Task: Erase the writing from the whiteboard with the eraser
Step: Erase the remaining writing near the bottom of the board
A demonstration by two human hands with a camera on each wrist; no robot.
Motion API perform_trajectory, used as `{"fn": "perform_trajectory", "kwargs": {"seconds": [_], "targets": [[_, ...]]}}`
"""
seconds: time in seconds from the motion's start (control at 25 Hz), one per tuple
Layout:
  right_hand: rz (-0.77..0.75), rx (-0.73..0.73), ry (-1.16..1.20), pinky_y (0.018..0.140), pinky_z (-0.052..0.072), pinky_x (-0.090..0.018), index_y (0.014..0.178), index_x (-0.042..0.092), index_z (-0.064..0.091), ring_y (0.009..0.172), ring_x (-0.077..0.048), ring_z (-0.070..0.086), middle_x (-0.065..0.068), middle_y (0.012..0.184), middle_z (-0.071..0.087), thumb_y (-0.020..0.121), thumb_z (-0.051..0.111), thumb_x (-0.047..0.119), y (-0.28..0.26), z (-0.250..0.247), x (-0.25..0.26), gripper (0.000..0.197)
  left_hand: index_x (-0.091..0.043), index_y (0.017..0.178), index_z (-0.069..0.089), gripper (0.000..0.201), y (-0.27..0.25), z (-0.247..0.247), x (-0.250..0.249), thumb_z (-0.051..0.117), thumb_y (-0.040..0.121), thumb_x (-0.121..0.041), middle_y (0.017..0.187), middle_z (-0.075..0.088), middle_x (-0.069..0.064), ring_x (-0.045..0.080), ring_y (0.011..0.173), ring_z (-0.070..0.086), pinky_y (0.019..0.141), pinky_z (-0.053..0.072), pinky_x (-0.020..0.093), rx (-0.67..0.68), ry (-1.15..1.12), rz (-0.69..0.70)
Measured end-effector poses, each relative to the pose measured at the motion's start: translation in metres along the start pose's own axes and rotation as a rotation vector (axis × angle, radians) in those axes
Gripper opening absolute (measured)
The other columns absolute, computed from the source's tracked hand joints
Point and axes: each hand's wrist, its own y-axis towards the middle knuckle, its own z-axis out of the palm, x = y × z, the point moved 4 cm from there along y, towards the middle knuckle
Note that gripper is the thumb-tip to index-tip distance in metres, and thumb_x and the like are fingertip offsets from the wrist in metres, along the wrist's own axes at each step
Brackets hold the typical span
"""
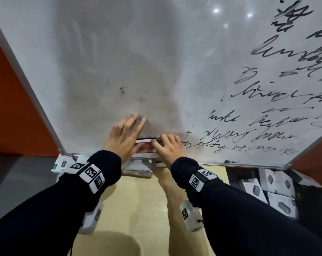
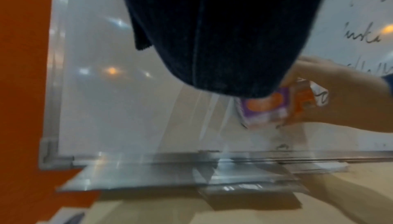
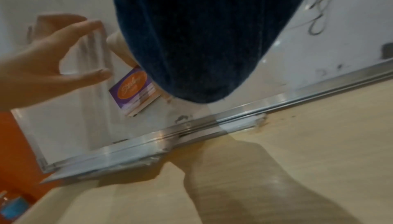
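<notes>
The whiteboard point(image 1: 119, 52) leans upright on the table. Its left half is wiped to grey smears, and black handwriting point(image 1: 267, 100) covers its right half. My right hand point(image 1: 167, 146) grips the eraser point(image 1: 146, 145) and holds it against the board's lower edge, just left of the lowest line of writing. The eraser's purple and orange label shows in the left wrist view point(image 2: 263, 108) and in the right wrist view point(image 3: 134, 89). My left hand point(image 1: 127, 132) lies flat on the board right beside the eraser, fingers straight and pointing up. Dark sleeves hide much of both wrist views.
The board's metal bottom rail point(image 1: 138, 163) sits on a light wooden table point(image 1: 138, 200). White product boxes point(image 1: 274, 183) are stacked at the right below the board, and more boxes point(image 1: 64, 163) lie at the left corner. An orange wall point(image 1: 12, 108) stands behind on the left.
</notes>
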Motion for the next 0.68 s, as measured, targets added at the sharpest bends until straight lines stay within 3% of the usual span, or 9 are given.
{"fn": "perform_trajectory", "kwargs": {"seconds": [0.12,0.2,0.32,0.4,0.48,0.56,0.68], "targets": [[-0.099,-0.025,0.006,0.076,0.032,-0.038,0.103,0.018,0.064,0.082,-0.025,0.040,-0.007,0.089,0.062,0.077,0.041,0.011,-0.023,-0.006,-0.018,0.036,-0.015,0.152,0.015,0.107,0.001,0.001,0.016,0.072,0.070,-0.052,0.157,-0.011,0.015,0.035,0.145,-0.008,0.114,0.009,0.054,0.071,0.084,0.076],[-0.159,-0.020,-0.047,0.077,0.031,-0.037,0.109,0.021,0.055,0.084,-0.025,0.041,-0.006,0.093,0.060,0.073,0.042,0.009,-0.023,-0.010,-0.031,0.040,-0.017,0.152,-0.010,0.117,0.000,0.009,0.016,0.068,0.074,-0.057,0.153,-0.030,0.013,0.035,0.140,-0.028,0.112,-0.004,0.062,0.217,0.097,0.056],[-0.095,-0.080,-0.027,0.077,0.031,-0.037,0.111,0.023,0.053,0.085,-0.025,0.044,-0.006,0.098,0.055,0.075,0.041,0.009,-0.016,-0.012,-0.034,0.041,-0.018,0.141,-0.036,0.108,0.000,0.021,0.009,0.049,0.088,-0.059,0.144,-0.045,0.015,0.037,0.131,-0.043,0.100,-0.027,0.063,0.338,0.100,-0.014],[-0.189,-0.029,-0.021,0.074,0.031,-0.038,0.112,0.023,0.051,0.081,-0.025,0.047,-0.006,0.092,0.057,0.079,0.048,0.018,-0.024,0.001,-0.021,0.033,-0.017,0.138,-0.041,0.102,0.003,0.022,0.008,0.046,0.093,-0.048,0.141,-0.048,0.016,0.038,0.127,-0.046,0.096,-0.031,0.064,0.353,0.094,-0.028],[-0.315,0.060,-0.045,0.071,0.031,-0.037,0.110,0.023,0.050,0.078,-0.024,0.048,-0.005,0.088,0.059,0.074,0.058,0.026,-0.035,0.008,-0.016,0.037,-0.016,0.138,-0.040,0.104,0.003,0.023,0.009,0.053,0.091,-0.027,0.142,-0.047,0.018,0.040,0.127,-0.046,0.096,-0.029,0.066,0.368,0.088,-0.019],[-0.372,0.059,-0.079,0.071,0.031,-0.037,0.108,0.022,0.057,0.080,-0.025,0.047,-0.007,0.089,0.059,0.069,0.059,0.019,-0.032,0.000,-0.029,0.039,-0.014,0.139,-0.039,0.110,0.004,0.023,0.009,0.056,0.083,-0.008,0.142,-0.045,0.020,0.043,0.127,-0.044,0.095,-0.027,0.068,0.398,0.085,-0.010],[-0.380,-0.022,-0.124,0.074,0.033,-0.038,0.114,0.023,0.051,0.077,-0.026,0.052,-0.007,0.089,0.061,0.072,0.057,0.008,-0.015,-0.019,-0.050,0.045,-0.014,0.137,-0.041,0.114,0.007,0.022,0.007,0.057,0.080,-0.004,0.140,-0.047,0.022,0.044,0.125,-0.046,0.093,-0.028,0.069,0.474,0.072,-0.025]]}}
